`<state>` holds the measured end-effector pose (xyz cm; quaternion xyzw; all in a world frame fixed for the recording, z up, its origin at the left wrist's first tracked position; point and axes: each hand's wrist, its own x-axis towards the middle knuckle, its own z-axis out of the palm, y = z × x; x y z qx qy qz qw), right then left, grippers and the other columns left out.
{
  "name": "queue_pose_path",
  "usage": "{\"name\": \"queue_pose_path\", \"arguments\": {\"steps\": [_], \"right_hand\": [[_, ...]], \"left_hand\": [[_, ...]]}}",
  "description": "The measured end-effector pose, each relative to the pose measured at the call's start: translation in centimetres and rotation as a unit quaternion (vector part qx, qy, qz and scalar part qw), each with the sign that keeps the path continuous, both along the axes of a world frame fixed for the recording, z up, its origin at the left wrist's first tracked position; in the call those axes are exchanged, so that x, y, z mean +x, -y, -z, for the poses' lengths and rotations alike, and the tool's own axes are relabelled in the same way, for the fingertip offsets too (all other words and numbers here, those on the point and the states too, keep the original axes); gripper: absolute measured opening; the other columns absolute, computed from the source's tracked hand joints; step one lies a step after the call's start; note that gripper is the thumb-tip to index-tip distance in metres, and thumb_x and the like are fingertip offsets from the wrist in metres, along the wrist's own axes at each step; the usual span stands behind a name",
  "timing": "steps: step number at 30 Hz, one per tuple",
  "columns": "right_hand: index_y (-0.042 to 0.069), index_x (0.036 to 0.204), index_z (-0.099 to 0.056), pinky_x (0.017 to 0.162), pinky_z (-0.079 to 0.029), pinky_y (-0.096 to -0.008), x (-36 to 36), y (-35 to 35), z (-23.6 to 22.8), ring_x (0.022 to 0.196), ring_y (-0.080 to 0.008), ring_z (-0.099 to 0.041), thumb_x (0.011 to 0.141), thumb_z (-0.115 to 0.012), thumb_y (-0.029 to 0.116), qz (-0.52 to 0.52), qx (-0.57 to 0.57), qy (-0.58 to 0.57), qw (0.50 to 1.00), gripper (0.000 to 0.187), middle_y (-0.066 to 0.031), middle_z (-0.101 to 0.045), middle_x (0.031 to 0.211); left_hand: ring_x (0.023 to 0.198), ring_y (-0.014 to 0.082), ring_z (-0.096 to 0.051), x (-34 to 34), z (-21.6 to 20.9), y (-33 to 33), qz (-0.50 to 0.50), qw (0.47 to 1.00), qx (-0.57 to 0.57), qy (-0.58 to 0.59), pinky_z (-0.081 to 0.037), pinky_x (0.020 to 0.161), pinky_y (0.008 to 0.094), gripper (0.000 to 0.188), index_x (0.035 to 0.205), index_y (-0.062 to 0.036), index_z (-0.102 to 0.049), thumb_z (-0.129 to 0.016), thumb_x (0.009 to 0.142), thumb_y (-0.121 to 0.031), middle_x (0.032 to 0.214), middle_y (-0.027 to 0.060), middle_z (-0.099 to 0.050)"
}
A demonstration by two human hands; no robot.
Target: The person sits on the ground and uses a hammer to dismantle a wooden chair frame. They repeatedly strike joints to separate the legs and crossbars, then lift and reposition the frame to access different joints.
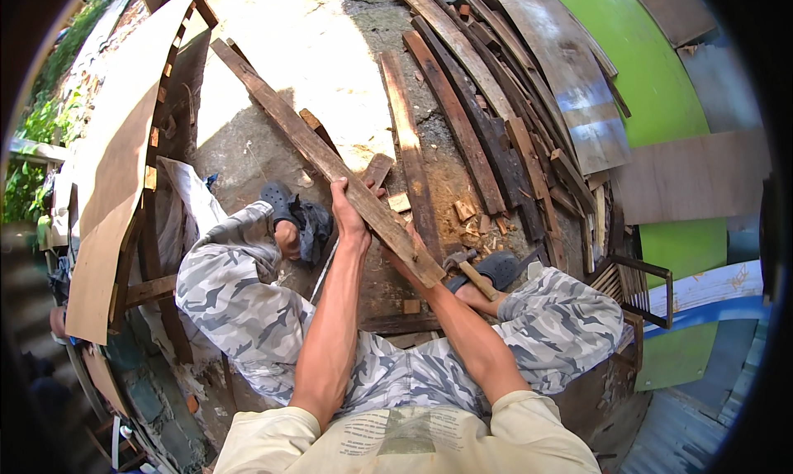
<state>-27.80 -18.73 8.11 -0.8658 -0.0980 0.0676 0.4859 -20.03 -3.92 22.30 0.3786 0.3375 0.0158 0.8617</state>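
A long weathered wooden plank point(322, 162) slants across my lap, its near end close to my right forearm and its far end reaching up and left. My left hand point(350, 216) is closed around its left edge, thumb upward along the side. Beneath the near end, my right hand point(402, 265) grips the plank from below; most of its fingers are hidden by the wood. A hammer point(477, 279) with a wooden handle rests by my right foot. Small wood offcuts point(464, 210) and chips lie on the ground just past the plank.
Several loose boards point(454, 115) lie lengthwise on the concrete to the right, beside a larger lumber pile point(529, 69). A plywood sheet point(124, 168) on a timber frame stands at the left. Green panels point(661, 78) and a small slatted rack point(640, 286) are at the far right.
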Motion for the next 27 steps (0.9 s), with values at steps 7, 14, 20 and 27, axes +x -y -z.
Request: {"name": "queue_pose_path", "arguments": {"steps": [7, 14, 20, 27], "right_hand": [[0.001, 0.139, -0.044, 0.092, -0.051, -0.0474, -0.4, -0.3, 2.9, 0.114, -0.0423, -0.058, 0.083, -0.074, 0.019, -0.013, -0.004, 0.061, 0.998, 0.065, -0.0222, -0.059, 0.124], [0.0, 0.139, -0.042, 0.096, -0.048, -0.0474, 0.3, 1.9, -3.4, 0.12, -0.0385, -0.055, 0.082, -0.076, 0.03, -0.083, -0.093, 0.017, 0.992, 0.073, -0.0212, -0.057, 0.127], [0.004, 0.138, -0.046, 0.096, -0.045, -0.0519, -0.6, 11.0, -3.7, 0.124, -0.0355, -0.051, 0.087, -0.069, 0.033, 0.01, -0.512, -0.245, 0.823, 0.063, -0.0137, -0.054, 0.133], [0.005, 0.125, -0.063, 0.087, -0.055, -0.0522, -3.1, 14.3, 1.8, 0.123, -0.0368, -0.055, 0.092, -0.059, 0.029, 0.007, -0.547, -0.301, 0.781, 0.04, -0.0139, -0.052, 0.135]], "left_hand": [[0.083, 0.0263, -0.065, 1.3, 0.0, -0.6, 0.084, 0.996, 0.036, -0.016, -0.055, 0.072, 0.0416, 0.067, 0.127, -0.0012, -0.047, -0.069, 0.086, -0.05, 0.102, 0.0144, -0.054], [0.07, 0.0256, -0.065, 0.4, 1.3, -1.4, 0.038, 0.998, 0.039, -0.016, -0.054, 0.064, 0.0384, 0.052, 0.112, -0.0036, -0.052, -0.063, 0.089, -0.049, 0.09, 0.0127, -0.057], [0.06, 0.0258, -0.065, 0.5, 1.9, -1.2, -0.011, 1.0, 0.019, 0.012, -0.056, 0.056, 0.0378, 0.044, 0.112, 0.0008, -0.053, -0.066, 0.089, -0.034, 0.085, 0.0145, -0.062], [0.062, 0.023, -0.063, 0.3, 1.6, -0.9, 0.007, 0.999, 0.04, 0.023, -0.054, 0.059, 0.0348, 0.039, 0.104, -0.0068, -0.053, -0.063, 0.091, -0.042, 0.08, 0.0086, -0.058]]}}
